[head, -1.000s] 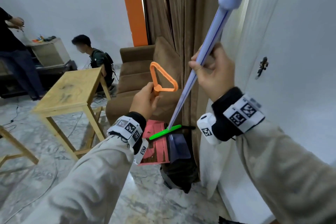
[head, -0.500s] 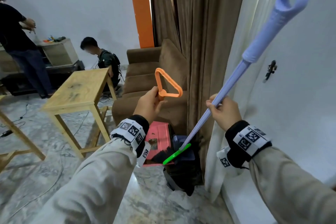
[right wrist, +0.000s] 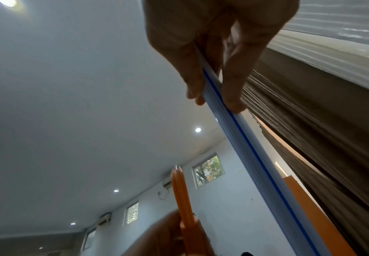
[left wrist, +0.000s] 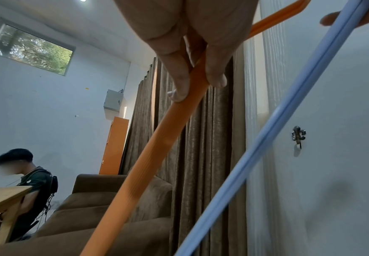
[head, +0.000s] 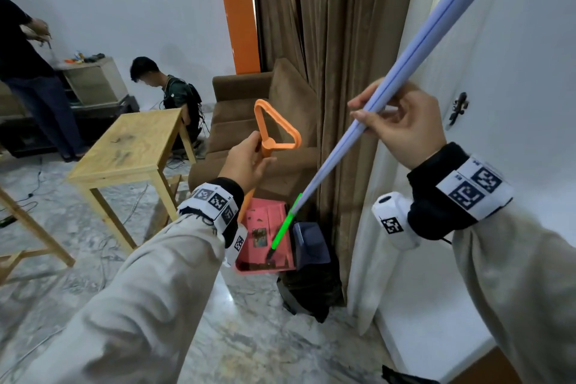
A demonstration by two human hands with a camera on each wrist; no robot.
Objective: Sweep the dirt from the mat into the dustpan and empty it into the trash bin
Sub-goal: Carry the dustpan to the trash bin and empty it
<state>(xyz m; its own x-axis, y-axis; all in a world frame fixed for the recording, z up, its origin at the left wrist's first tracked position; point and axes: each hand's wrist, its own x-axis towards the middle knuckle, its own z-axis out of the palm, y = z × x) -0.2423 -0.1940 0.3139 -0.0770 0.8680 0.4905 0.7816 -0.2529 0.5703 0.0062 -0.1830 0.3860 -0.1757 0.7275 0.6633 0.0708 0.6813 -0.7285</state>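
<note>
My left hand (head: pixel 257 154) grips the orange handle (head: pixel 274 131) of the pink dustpan (head: pixel 265 221), which hangs tilted beside the trash bin (head: pixel 310 246), a dark blue bin with a black bag. Brown dirt (head: pixel 258 235) lies inside the pan. My right hand (head: pixel 374 115) pinches the lavender broom handle (head: pixel 411 56). The green broom head (head: pixel 283 227) points down into the pan. In the left wrist view my left hand (left wrist: pixel 196 88) curls round the orange handle (left wrist: pixel 157 138). In the right wrist view my right hand (right wrist: pixel 216 102) pinches the broom handle (right wrist: pixel 249 152). The mat is out of view.
Brown curtains (head: pixel 336 72) and a white wall (head: pixel 514 103) stand right behind the bin. A brown sofa (head: pixel 237 121) and a wooden table (head: pixel 131 146) are to the left. Cables lie on the marble floor (head: pixel 249 337). Two people are at the far left.
The broom head has swung from over the bin down into the dustpan, and the handle now stands steeper. My right hand rose. The left hand keeps the dustpan in much the same place.
</note>
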